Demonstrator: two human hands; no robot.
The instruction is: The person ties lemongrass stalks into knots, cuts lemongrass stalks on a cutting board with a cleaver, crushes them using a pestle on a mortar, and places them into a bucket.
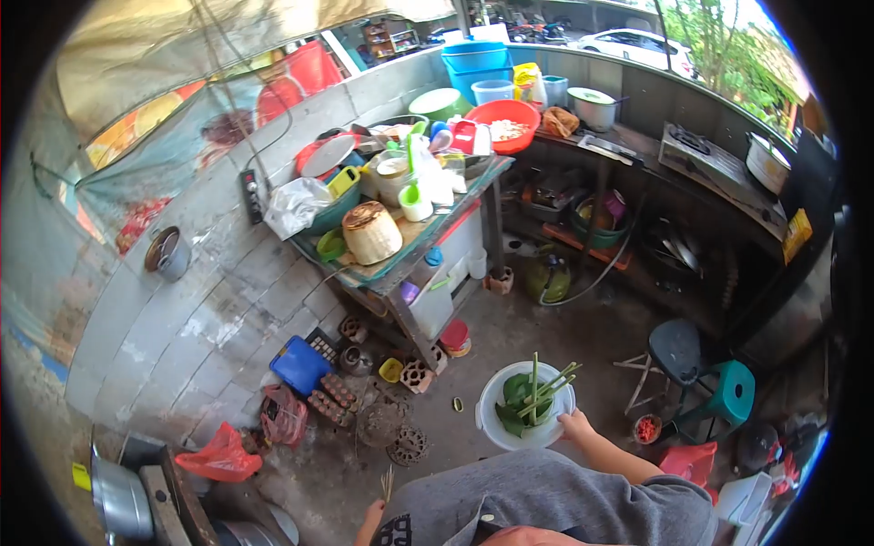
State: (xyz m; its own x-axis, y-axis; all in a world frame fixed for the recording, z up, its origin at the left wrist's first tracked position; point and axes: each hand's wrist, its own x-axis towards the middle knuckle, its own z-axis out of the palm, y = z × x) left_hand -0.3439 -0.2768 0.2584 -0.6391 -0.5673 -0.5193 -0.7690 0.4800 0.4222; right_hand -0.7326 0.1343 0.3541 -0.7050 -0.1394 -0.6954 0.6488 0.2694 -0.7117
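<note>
Grey shirt (555,482) foremost. I find right hand (575,428) fingers gripping the white basin (549,431); level support suits the leafy stems (537,400). Left hand (370,523) fingers hold thin sticks (388,482).

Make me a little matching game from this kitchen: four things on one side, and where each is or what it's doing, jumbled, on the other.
Things
1. right hand
2. left hand
3. red basin
4. teal stool

Places and states
A. stands beside a dark stool
B. holds a bundle of thin sticks
C. grips the edge of a white bowl with green leaves in it
D. has pale pieces in it

Pairs: 1-C, 2-B, 3-D, 4-A
</note>
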